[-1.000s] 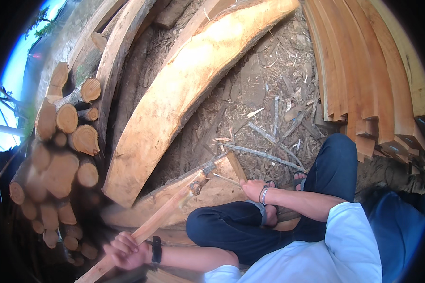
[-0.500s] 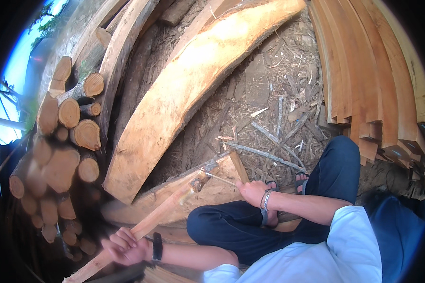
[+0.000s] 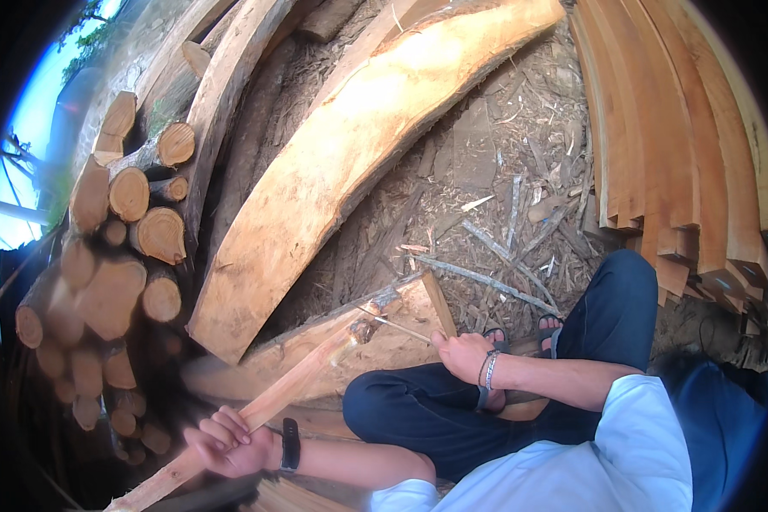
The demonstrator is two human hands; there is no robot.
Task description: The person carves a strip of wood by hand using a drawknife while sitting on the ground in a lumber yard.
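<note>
My left hand [image 3: 230,441] is wrapped round a long, pale wooden pole [image 3: 286,388] near its lower end. The pole slants up to the right, mostly bare wood, with dark bark and a knot at its far end. In my closed right hand [image 3: 464,357] is a thin, straight tool [image 3: 405,328]. Its narrow tip lies across the pole's far end beside the knot; whether it is a blade cannot be made out. Behind that end lies a sawn wooden slab [image 3: 422,303], partly covered by the pole and my leg.
A large, thick plank [image 3: 307,196] lies slantwise ahead. Cut logs [image 3: 158,235] are stacked at the left, several long boards [image 3: 657,128] at the right. Sticks [image 3: 486,282] and wood chips litter the ground before my feet. My bent knees flank the work.
The whole scene has shifted slightly in the picture. Both hands keep their grips, and the tool stays against the pole's far end.
</note>
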